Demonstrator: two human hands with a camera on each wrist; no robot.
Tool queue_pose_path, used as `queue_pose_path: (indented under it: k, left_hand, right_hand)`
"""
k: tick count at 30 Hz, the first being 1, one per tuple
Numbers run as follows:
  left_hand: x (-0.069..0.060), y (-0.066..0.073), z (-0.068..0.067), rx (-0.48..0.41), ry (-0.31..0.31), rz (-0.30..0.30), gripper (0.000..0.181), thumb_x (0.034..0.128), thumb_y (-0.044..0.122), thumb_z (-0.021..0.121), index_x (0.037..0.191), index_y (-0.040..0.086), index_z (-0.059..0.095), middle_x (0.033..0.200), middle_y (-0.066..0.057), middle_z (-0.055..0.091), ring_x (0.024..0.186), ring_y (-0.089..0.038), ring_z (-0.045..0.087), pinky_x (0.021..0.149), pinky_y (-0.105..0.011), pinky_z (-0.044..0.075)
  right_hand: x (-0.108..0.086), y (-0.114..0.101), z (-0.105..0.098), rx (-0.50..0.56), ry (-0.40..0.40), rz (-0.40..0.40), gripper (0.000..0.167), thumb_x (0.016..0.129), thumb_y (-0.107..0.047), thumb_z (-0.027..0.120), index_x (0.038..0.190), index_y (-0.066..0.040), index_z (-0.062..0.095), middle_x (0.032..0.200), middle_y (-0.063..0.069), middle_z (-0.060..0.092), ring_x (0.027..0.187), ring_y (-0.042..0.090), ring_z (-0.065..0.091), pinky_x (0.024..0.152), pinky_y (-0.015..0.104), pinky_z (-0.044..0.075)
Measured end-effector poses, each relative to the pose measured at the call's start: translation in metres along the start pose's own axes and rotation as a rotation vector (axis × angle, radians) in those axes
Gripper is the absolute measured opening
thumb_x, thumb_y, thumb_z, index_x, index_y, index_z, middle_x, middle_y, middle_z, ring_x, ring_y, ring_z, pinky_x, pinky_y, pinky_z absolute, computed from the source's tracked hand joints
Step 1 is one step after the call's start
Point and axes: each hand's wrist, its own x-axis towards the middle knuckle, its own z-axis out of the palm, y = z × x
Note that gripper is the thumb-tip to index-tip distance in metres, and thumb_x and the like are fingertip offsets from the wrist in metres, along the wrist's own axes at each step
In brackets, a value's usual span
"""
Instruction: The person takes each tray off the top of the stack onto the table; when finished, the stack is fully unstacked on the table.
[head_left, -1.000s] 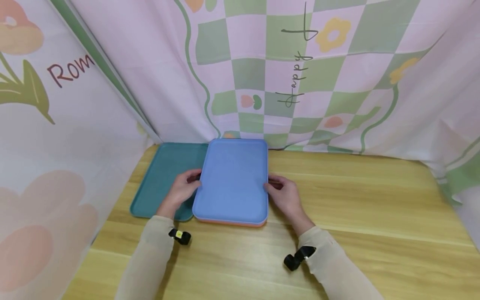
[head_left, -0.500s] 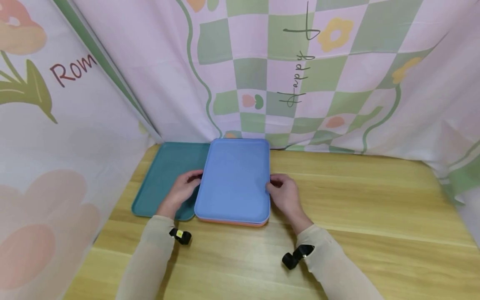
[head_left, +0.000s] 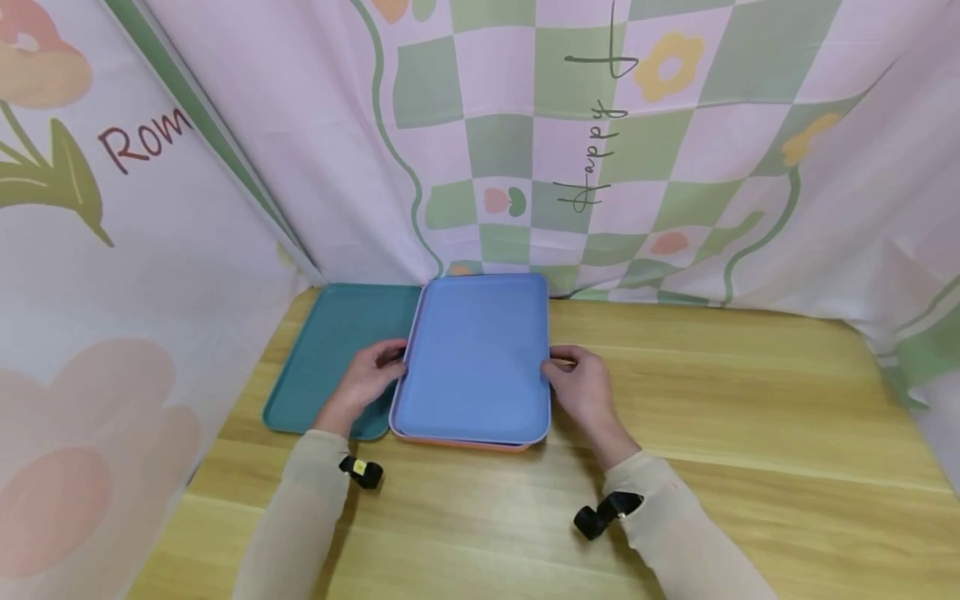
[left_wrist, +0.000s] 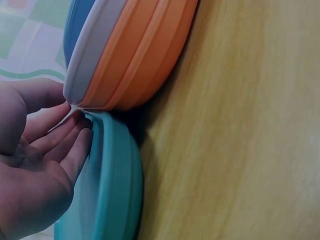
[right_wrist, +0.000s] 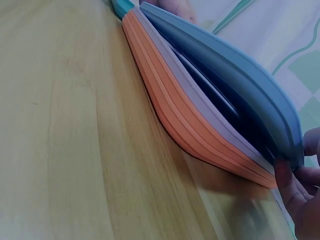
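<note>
Along the right edge of the blue tray (head_left: 480, 358), the right hand (head_left: 588, 393) has its fingers nearly together, pinching the rim; opposite, the left hand (head_left: 367, 379) pinches the rim of the lavender tray (left_wrist: 100, 57) with thumb and fingers. The blue tray sits atop the stack, right side raised, its long axis running away from the person towards the curtain (head_left: 495, 142); under the lavender come orange layers (left_wrist: 145, 55), one tray or two I can't tell; the green tray (head_left: 318, 358), at left on the table (head_left: 712, 417), is partly hidden by stack and hand; both forearms are cut off; since half a second ago, the blue tray has shifted right, baring the lavender rim.
</note>
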Motion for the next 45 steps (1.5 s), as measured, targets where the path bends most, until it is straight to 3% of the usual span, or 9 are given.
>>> queue_pose_path:
  k: [14, 25, 29, 37, 45]
  left_hand:
    - [0.001, -0.003, -0.001, 0.000, -0.002, -0.010, 0.051, 0.1090, 0.007, 0.059, 0.159, 0.003, 0.051, 0.162, -0.024, 0.050, 0.153, -0.042, 0.046, 0.125, -0.058, 0.043]
    - [0.003, -0.004, 0.000, 0.003, 0.016, 0.000, 0.051, 0.1065, 0.004, 0.061, 0.157, 0.000, 0.053, 0.160, -0.025, 0.053, 0.151, -0.042, 0.048, 0.125, -0.056, 0.044]
    - [0.003, -0.004, 0.000, 0.014, 0.020, -0.009, 0.051, 0.1069, 0.005, 0.061, 0.157, 0.002, 0.053, 0.161, -0.024, 0.053, 0.151, -0.041, 0.048, 0.124, -0.056, 0.044]
    - [0.001, 0.001, 0.000, 0.026, 0.025, -0.028, 0.051, 0.1076, 0.006, 0.061, 0.158, 0.004, 0.053, 0.162, -0.022, 0.052, 0.153, -0.040, 0.047, 0.125, -0.056, 0.044]
    - [0.003, 0.000, 0.000, 0.056, 0.031, -0.033, 0.050, 0.1081, 0.007, 0.061, 0.157, 0.004, 0.054, 0.161, -0.022, 0.052, 0.152, -0.040, 0.048, 0.125, -0.056, 0.044]
  right_hand:
    - [-0.003, 0.001, -0.006, 0.091, -0.072, 0.052, 0.039, 0.105, -0.015, 0.067, 0.138, 0.004, 0.067, 0.128, 0.026, 0.075, 0.111, 0.026, 0.075, 0.080, 0.015, 0.056]
    - [-0.006, 0.001, -0.009, 0.252, -0.068, 0.111, 0.042, 0.107, -0.013, 0.066, 0.144, 0.005, 0.062, 0.140, 0.028, 0.068, 0.116, 0.018, 0.069, 0.085, 0.012, 0.055]
    - [-0.008, 0.001, -0.013, 0.304, -0.058, 0.124, 0.042, 0.107, -0.012, 0.066, 0.145, 0.005, 0.061, 0.141, 0.027, 0.067, 0.110, 0.009, 0.068, 0.086, 0.011, 0.055]
    - [-0.009, 0.005, -0.024, 0.367, -0.049, 0.128, 0.044, 0.107, -0.011, 0.066, 0.145, 0.008, 0.057, 0.127, 0.015, 0.071, 0.095, -0.003, 0.067, 0.083, 0.014, 0.057]
    - [-0.012, 0.008, -0.038, 0.487, -0.042, 0.153, 0.043, 0.107, -0.008, 0.064, 0.145, 0.009, 0.053, 0.097, -0.015, 0.072, 0.090, -0.001, 0.067, 0.080, 0.017, 0.057]
